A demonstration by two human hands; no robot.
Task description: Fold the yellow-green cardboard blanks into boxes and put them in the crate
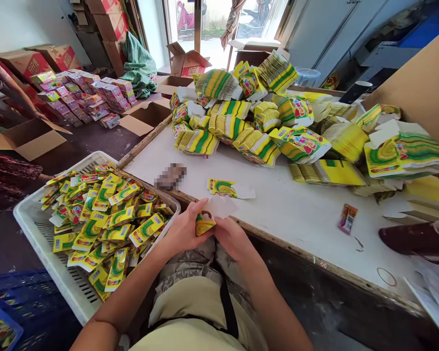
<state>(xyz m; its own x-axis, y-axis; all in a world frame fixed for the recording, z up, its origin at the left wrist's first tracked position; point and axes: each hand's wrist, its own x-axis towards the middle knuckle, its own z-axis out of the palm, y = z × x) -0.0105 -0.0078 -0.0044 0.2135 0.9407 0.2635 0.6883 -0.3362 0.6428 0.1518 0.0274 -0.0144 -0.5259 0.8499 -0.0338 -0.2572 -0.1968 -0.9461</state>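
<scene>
Between my two hands, just over the table's near edge, is a small yellow-green carton (204, 225) with its white flaps standing up. My left hand (186, 224) is closed around the carton's left side. The fingers of my right hand (232, 236) pinch its right side near the flap. On the table right beyond them lies a flat, unfolded carton (223, 188), printed side up. To the left, a white plastic basket (29, 214) is heaped with small yellow cartons (106, 195).
Bundles of flat yellow cartons (227, 117) pile across the back of the white table (278, 204). A dark mug (413, 239), small packet (347, 218) and rubber band (387, 276) lie at right. Another person's arm (18, 92) shows at far left, near an open cardboard box (29, 139).
</scene>
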